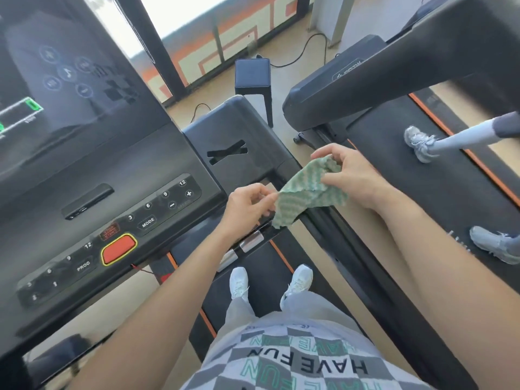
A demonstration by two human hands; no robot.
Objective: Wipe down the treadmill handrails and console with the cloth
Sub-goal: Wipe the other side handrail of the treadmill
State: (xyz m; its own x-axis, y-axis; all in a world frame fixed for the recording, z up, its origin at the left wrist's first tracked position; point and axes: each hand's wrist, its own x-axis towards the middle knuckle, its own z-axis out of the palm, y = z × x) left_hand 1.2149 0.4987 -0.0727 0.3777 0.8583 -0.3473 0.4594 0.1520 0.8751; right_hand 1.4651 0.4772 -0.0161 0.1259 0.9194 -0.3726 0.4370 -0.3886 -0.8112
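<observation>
Step in hand: readying the cloth, by my reading. No wiping contact at this moment.

- The cloth (309, 192), green-and-white weave, hangs in the air, stretched between both hands and touching no surface that I can make out.
- The left hand (247, 205) pinches the cloth's near-left corner. Its fingers (264, 192) are curled in tight against the thumb, and nothing else is in the grip.
- The right hand (356, 175) grips the far-right edge. Its fingers (326, 150) are bent over the top of a bunched fold with the thumb underneath. They are closed on the fabric, not spread.
- The lower corner of the cloth dangles free below the left fingers.

Places, taken from the fingers:
- The console (112, 209) lies to the left of the left fingers, with its button panel and red stop button (118, 249) lower and further left.
- The handrail (264, 232) with its metal grip plates (251, 241) sits just below the left fingers, under the hanging corner.
- A neighbouring treadmill (394, 170) lies to the right of the right fingers.

Judgement: the hands look to be unfolding or refolding the cloth into a usable pad. The next move calls for one hand to gather the fabric flat under its fingers and the other to let go. The cloth then goes down onto the nearest surface, probably the handrail beneath. Take care near the stop button and keys when the console's turn comes.
</observation>
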